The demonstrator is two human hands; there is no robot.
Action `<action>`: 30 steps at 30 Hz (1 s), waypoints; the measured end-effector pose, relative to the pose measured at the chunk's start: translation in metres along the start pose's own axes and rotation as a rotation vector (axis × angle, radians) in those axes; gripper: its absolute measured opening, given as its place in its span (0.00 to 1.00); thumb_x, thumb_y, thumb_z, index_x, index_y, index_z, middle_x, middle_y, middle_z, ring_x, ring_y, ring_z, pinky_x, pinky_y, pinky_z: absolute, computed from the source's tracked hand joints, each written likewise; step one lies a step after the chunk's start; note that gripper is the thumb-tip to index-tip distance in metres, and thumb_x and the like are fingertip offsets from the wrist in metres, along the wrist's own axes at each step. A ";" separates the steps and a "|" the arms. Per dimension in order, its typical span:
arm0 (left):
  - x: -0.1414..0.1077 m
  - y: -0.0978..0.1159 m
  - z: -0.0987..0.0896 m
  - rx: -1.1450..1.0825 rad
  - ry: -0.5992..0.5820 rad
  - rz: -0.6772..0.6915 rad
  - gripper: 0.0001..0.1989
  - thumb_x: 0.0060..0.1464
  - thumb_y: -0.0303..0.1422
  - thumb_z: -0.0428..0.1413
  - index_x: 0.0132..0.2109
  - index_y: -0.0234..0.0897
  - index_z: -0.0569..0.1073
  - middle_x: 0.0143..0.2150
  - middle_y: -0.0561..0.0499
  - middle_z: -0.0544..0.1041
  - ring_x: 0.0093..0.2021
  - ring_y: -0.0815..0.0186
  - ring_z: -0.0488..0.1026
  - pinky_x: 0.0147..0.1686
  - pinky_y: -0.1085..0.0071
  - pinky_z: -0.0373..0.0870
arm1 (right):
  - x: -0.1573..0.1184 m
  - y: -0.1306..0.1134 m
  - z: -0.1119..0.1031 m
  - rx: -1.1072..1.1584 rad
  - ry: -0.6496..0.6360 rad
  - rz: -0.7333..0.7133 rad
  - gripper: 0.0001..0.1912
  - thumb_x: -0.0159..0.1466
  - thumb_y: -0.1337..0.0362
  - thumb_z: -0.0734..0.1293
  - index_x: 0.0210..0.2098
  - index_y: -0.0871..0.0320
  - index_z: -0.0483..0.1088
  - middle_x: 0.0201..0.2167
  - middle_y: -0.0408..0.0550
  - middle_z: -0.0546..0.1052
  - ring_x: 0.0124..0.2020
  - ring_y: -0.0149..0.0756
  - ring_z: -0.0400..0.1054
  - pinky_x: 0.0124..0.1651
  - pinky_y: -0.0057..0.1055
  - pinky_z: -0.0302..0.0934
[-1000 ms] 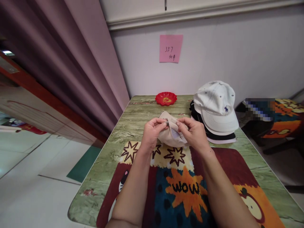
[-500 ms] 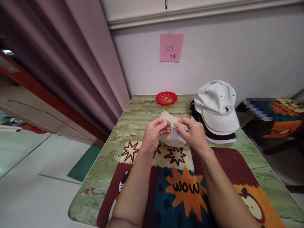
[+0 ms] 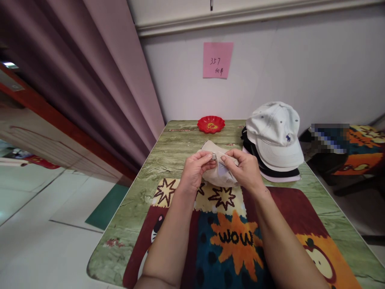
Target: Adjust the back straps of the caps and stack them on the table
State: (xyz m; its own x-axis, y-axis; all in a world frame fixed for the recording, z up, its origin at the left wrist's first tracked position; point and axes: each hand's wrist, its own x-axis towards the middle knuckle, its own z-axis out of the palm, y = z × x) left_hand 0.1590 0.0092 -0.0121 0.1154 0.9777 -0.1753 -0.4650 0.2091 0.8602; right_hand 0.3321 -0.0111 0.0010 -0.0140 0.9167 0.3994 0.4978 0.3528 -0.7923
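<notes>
A beige cap (image 3: 221,176) rests at the far edge of the patterned mat, its back strap raised between my two hands. My left hand (image 3: 197,166) pinches a small metal buckle (image 3: 213,156) on the strap between thumb and fingers. From the other side my right hand (image 3: 245,166) is closed on the strap, thumb on top. Part of the cap is hidden behind my hands. To the right stands a stack of caps, a white cap (image 3: 278,132) with a small dark blue emblem on top and black and pale ones below it.
A red scalloped dish (image 3: 211,124) sits at the back of the green wood-pattern table (image 3: 177,148). The colourful mat (image 3: 237,241) lies under my forearms. A pink note (image 3: 218,60) is stuck on the wall. A purple curtain (image 3: 120,60) hangs at the left; a patterned stool (image 3: 363,148) stands right.
Both hands stay almost where they were, still pinching the strap. The metal buckle shows slightly more between the left fingertips now.
</notes>
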 end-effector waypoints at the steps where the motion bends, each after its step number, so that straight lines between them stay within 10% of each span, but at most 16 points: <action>1: 0.000 0.000 0.000 0.004 0.001 0.001 0.14 0.44 0.33 0.71 0.36 0.31 0.79 0.31 0.49 0.81 0.30 0.70 0.79 0.38 0.72 0.77 | 0.000 0.000 0.000 0.010 -0.011 0.008 0.13 0.65 0.54 0.67 0.30 0.56 0.75 0.26 0.45 0.77 0.25 0.33 0.65 0.31 0.29 0.54; 30: -0.005 0.002 0.001 0.143 -0.048 0.011 0.16 0.41 0.35 0.72 0.36 0.32 0.80 0.32 0.48 0.82 0.29 0.67 0.80 0.37 0.71 0.78 | 0.003 -0.001 -0.014 -0.061 -0.180 0.067 0.15 0.61 0.54 0.66 0.24 0.56 0.71 0.17 0.39 0.64 0.21 0.29 0.52 0.27 0.29 0.46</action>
State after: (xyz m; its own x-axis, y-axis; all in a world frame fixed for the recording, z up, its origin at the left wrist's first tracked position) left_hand 0.1584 0.0042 -0.0094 0.1542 0.9773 -0.1454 -0.3372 0.1903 0.9220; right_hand 0.3439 -0.0117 0.0097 -0.1312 0.9584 0.2537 0.5542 0.2830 -0.7828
